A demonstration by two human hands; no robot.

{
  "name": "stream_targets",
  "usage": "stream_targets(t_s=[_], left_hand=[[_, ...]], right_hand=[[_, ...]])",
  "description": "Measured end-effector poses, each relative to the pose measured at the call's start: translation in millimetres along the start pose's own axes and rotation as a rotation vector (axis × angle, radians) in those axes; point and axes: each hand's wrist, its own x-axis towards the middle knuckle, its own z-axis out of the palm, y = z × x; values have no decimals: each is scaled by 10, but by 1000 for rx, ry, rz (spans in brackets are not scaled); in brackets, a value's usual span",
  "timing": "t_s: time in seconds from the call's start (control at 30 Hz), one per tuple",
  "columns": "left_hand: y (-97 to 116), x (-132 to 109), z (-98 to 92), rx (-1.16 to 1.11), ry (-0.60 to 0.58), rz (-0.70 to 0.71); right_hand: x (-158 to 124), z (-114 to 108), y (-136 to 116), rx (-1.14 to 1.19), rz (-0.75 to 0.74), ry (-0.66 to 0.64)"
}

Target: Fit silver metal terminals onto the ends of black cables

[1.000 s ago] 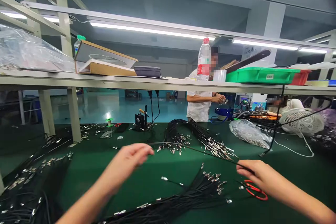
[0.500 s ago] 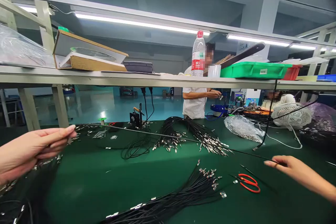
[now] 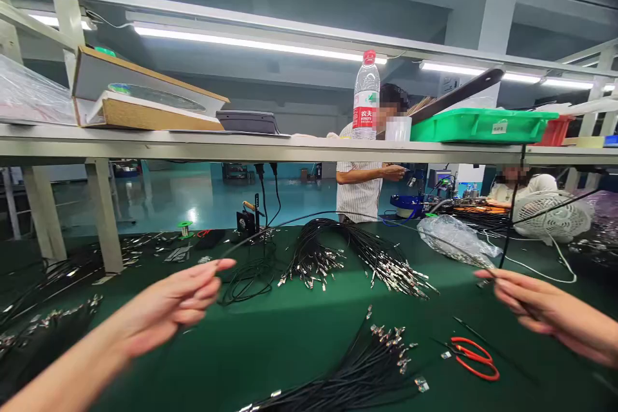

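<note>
A thin black cable (image 3: pixel 309 212) spans the green desk (image 3: pixel 270 335), bowed up in a slack arc at 12 o'clock, no longer the near-straight line of half a second ago. Gap between the hands narrower too, with the left hand (image 3: pixel 168 309) drawn in from the far edge of view to 8 o'clock. Fingers of that hand lightly curled in a narrow grip, the cable reaching the fingertips; whether actually pinched, impossible to tell. Right hand (image 3: pixel 535 306) at 4 o'clock, its narrow grip closed on the cable's other stretch.

Under the arc, a heap of black cables with crimped metal connectors (image 3: pixel 357 254) at 12 o'clock, and a loose coil of black wire (image 3: pixel 246 283) just left of it. A second bundle of connector-tipped cables (image 3: pixel 371 360) at 6 o'clock. Red-handled scissors (image 3: pixel 476 357) below the right hand, apart from it. Clear plastic bag (image 3: pixel 454 241) at 2 o'clock. Beyond the desk, a co-worker in a striped shirt (image 3: pixel 360 196), hands raised and busy with something small, under a shelf (image 3: pixel 145 145) carrying a green plastic tray (image 3: pixel 483 125).
</note>
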Motion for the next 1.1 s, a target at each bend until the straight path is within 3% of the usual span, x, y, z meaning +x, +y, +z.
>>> stream_targets(t_s=[0.03, 0.1, 0.2, 0.3, 0.43, 0.5, 0.57, 0.63, 0.7, 0.8, 0.87, 1.0, 1.1], left_hand=[[-79, 141, 205, -67, -83, -26], [-238, 410, 561, -75, -174, 10], [-329, 812, 910, 80, -181, 172], [-181, 1295, 1117, 428, -19, 330], [13, 2021, 1376, 665, 182, 302], [-64, 2267, 1493, 775, 258, 256], [-276, 2354, 1569, 873, 256, 228], [-565, 2266, 1591, 943, 144, 225], [-844, 2022, 1569, 977, -37, 229], [-1101, 1465, 1501, 969, -282, 206], [-1147, 1060, 1470, 959, -370, 178], [-1152, 414, 1546, 966, -440, 152], [-1248, 177, 1787, 949, -459, 219]], right_hand=[[73, 200, -90, 113, 73, -118], [233, 588, -232, 167, 71, -190], [558, 1004, -382, -50, -90, -139], [1045, 1213, -526, -252, -248, -36], [1731, 1406, -651, -362, -261, 106], [1883, 1493, -617, -401, -248, 136], [1810, 1548, -497, -429, -259, 110], [1515, 1552, -303, -441, -295, 28], [1069, 1497, -78, -436, -325, -94], [367, 1344, 201, -408, -277, -265], [14, 1264, 311, -368, -178, -387], [-328, 1295, 392, -376, -77, -540], [-394, 1403, 418, -422, -101, -527]])
